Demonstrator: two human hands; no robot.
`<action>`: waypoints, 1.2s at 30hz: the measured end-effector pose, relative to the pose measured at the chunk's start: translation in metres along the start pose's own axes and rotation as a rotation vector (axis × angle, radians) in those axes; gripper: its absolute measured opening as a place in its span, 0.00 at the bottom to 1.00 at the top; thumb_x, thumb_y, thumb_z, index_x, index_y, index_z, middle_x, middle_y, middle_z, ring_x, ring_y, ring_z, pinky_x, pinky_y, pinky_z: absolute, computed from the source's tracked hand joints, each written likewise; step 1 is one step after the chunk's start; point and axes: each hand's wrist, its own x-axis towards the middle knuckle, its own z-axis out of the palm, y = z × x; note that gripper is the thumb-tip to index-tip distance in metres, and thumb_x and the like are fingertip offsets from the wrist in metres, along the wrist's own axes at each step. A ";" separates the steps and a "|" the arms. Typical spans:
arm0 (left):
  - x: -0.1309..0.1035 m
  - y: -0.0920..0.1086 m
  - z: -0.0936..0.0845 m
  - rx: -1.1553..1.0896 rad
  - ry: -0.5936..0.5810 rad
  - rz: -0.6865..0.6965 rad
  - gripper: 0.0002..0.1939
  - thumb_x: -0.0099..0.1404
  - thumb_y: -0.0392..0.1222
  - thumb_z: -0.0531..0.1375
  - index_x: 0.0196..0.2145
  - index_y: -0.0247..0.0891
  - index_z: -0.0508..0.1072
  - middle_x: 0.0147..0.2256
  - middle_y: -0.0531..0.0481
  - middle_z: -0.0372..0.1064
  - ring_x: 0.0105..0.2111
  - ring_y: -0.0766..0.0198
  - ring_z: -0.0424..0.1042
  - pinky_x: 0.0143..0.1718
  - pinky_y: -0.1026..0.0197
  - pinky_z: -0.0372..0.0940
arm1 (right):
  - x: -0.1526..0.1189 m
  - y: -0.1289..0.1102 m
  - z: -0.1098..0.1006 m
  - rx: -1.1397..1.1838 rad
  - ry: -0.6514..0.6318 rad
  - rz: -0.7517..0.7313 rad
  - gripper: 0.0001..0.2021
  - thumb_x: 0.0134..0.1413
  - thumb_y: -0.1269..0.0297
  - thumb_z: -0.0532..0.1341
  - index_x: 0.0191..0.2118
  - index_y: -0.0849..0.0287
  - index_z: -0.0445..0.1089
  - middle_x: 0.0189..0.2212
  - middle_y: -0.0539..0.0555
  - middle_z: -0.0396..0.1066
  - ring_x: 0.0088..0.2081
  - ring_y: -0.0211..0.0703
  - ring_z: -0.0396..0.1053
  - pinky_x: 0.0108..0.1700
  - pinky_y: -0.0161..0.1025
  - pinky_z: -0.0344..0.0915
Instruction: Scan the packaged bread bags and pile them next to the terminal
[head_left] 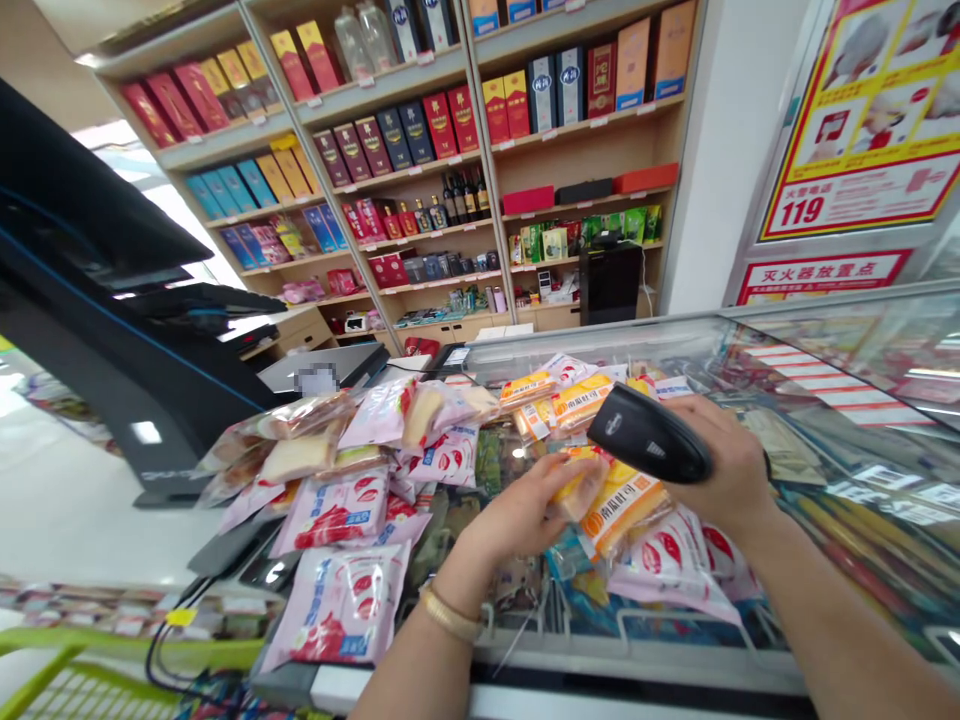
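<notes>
My right hand (727, 465) is wrapped round a black barcode scanner (649, 432), its head pointing left above the packets. My left hand (517, 505), with a gold bracelet on the wrist, grips a small yellow bread packet (583, 488) just below the scanner head. Right under it lies an orange-and-yellow bread packet (630, 500), beside pink-and-white bread packets (671, 555). More yellow packets (581, 400) are spread behind the scanner on the glass top. To the left is a heap of pink bread packets (337, 510) and clear-wrapped bread (300, 458).
A glass-topped freezer (840, 400) stretches to the right, with goods inside. At left stands a black checkout screen and stand (172, 390) on a white counter (67, 500). A green basket (45, 665) is at lower left. Shelves of boxed bottles (405, 135) line the back wall.
</notes>
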 end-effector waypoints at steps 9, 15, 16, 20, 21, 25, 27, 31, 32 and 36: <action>0.004 -0.006 -0.014 -0.929 0.515 -0.368 0.21 0.60 0.42 0.69 0.51 0.38 0.76 0.41 0.45 0.81 0.33 0.55 0.81 0.23 0.61 0.75 | 0.000 0.005 -0.003 -0.014 -0.001 -0.030 0.08 0.52 0.66 0.64 0.40 0.56 0.72 0.35 0.55 0.76 0.34 0.47 0.76 0.35 0.42 0.72; 0.008 0.004 -0.025 -1.388 0.720 -0.344 0.23 0.66 0.41 0.63 0.58 0.37 0.71 0.45 0.42 0.82 0.36 0.53 0.84 0.30 0.59 0.79 | -0.004 0.010 -0.001 0.018 -0.007 -0.038 0.10 0.52 0.66 0.66 0.42 0.55 0.72 0.36 0.56 0.77 0.37 0.49 0.77 0.37 0.43 0.72; 0.010 0.005 -0.024 -1.420 0.770 -0.312 0.23 0.67 0.42 0.62 0.58 0.37 0.71 0.46 0.41 0.82 0.39 0.52 0.84 0.33 0.58 0.79 | -0.004 0.009 -0.001 0.017 -0.017 -0.034 0.10 0.52 0.66 0.65 0.42 0.55 0.72 0.36 0.55 0.77 0.36 0.49 0.77 0.37 0.43 0.72; 0.017 0.005 -0.012 -1.443 0.985 -0.142 0.20 0.69 0.45 0.62 0.57 0.37 0.73 0.54 0.39 0.79 0.52 0.49 0.81 0.48 0.51 0.79 | 0.000 0.000 -0.003 0.060 -0.104 -0.044 0.09 0.52 0.66 0.64 0.42 0.54 0.73 0.36 0.55 0.77 0.35 0.47 0.77 0.35 0.41 0.71; 0.018 0.003 -0.009 -1.436 1.035 -0.112 0.19 0.69 0.44 0.62 0.56 0.37 0.74 0.55 0.39 0.79 0.54 0.49 0.79 0.51 0.50 0.78 | 0.001 -0.003 -0.003 0.087 -0.136 -0.054 0.10 0.52 0.67 0.63 0.42 0.54 0.73 0.36 0.54 0.77 0.35 0.47 0.77 0.35 0.41 0.71; 0.021 -0.002 -0.003 -1.399 1.165 -0.041 0.17 0.67 0.39 0.63 0.54 0.38 0.76 0.56 0.41 0.78 0.57 0.52 0.77 0.56 0.49 0.76 | 0.002 -0.010 -0.001 0.183 -0.239 -0.058 0.09 0.52 0.69 0.63 0.40 0.55 0.74 0.35 0.53 0.77 0.35 0.43 0.77 0.35 0.38 0.71; 0.022 -0.003 -0.002 -1.387 1.178 -0.020 0.18 0.66 0.39 0.64 0.54 0.40 0.76 0.56 0.42 0.78 0.58 0.53 0.77 0.56 0.49 0.75 | 0.001 -0.011 0.000 0.184 -0.266 -0.032 0.09 0.51 0.70 0.63 0.39 0.55 0.74 0.35 0.53 0.77 0.34 0.42 0.77 0.35 0.37 0.71; 0.022 -0.002 -0.002 -1.377 1.179 -0.013 0.18 0.64 0.39 0.66 0.52 0.41 0.77 0.56 0.42 0.78 0.56 0.53 0.78 0.55 0.50 0.76 | 0.000 -0.010 0.002 0.158 -0.290 -0.011 0.07 0.50 0.69 0.63 0.38 0.55 0.73 0.35 0.54 0.78 0.34 0.44 0.77 0.34 0.38 0.71; 0.021 -0.002 -0.002 -1.375 1.179 -0.012 0.18 0.64 0.39 0.66 0.52 0.41 0.77 0.56 0.42 0.79 0.55 0.53 0.78 0.54 0.50 0.76 | 0.000 -0.010 0.002 0.157 -0.292 -0.011 0.07 0.51 0.69 0.63 0.38 0.55 0.73 0.35 0.54 0.78 0.34 0.44 0.77 0.34 0.38 0.71; 0.021 -0.002 -0.001 -1.365 1.168 -0.006 0.15 0.62 0.39 0.67 0.48 0.41 0.78 0.54 0.43 0.79 0.57 0.52 0.77 0.55 0.48 0.76 | 0.000 -0.010 0.002 0.160 -0.295 -0.019 0.07 0.51 0.69 0.63 0.38 0.55 0.73 0.34 0.54 0.77 0.34 0.44 0.77 0.34 0.38 0.71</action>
